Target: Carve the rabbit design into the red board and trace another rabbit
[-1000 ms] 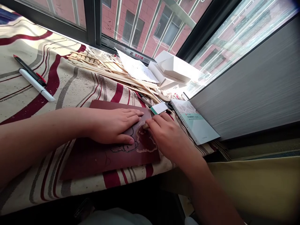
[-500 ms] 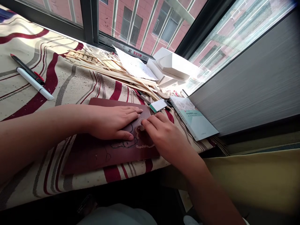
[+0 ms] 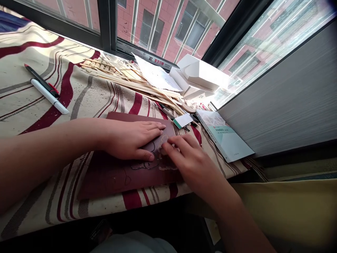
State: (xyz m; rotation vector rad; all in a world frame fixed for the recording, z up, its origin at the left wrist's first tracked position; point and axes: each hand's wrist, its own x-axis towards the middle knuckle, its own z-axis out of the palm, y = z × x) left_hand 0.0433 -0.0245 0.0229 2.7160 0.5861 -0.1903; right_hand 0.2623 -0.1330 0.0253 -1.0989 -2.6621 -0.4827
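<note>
Left hand [image 3: 133,140] lies flat and open, palm down, on a dark red sheet [image 3: 118,175], fingers together and pointing right, pinning the sheet and gripping nothing. Right hand [image 3: 191,160] is curled, its fingertips [image 3: 168,147] gathered at a pale raised sliver [image 3: 162,142] on the sheet's cut outline; the fingers partly hide it, so whether they pinch it is hard to tell. The sheet lies under both hands, on a cream cloth with red and grey stripes [image 3: 34,59]. A thin groove curves across it, running out from beneath the left hand toward the sliver. Judged by look: sheet thin, light, fairly stiff, its smooth face liable to slide on the cloth, so best held by pressing flat from above. Sliver looks thin and fragile, likely to tear; safest taken at its lifted edge, close to the cut. Nearby: a card with a green edge [image 3: 183,121] just past the sheet's far corner, a pale green book [image 3: 226,137] right of it, thin wood strips [image 3: 126,79] beyond, and a white marker [image 3: 48,96] to the left.
</note>
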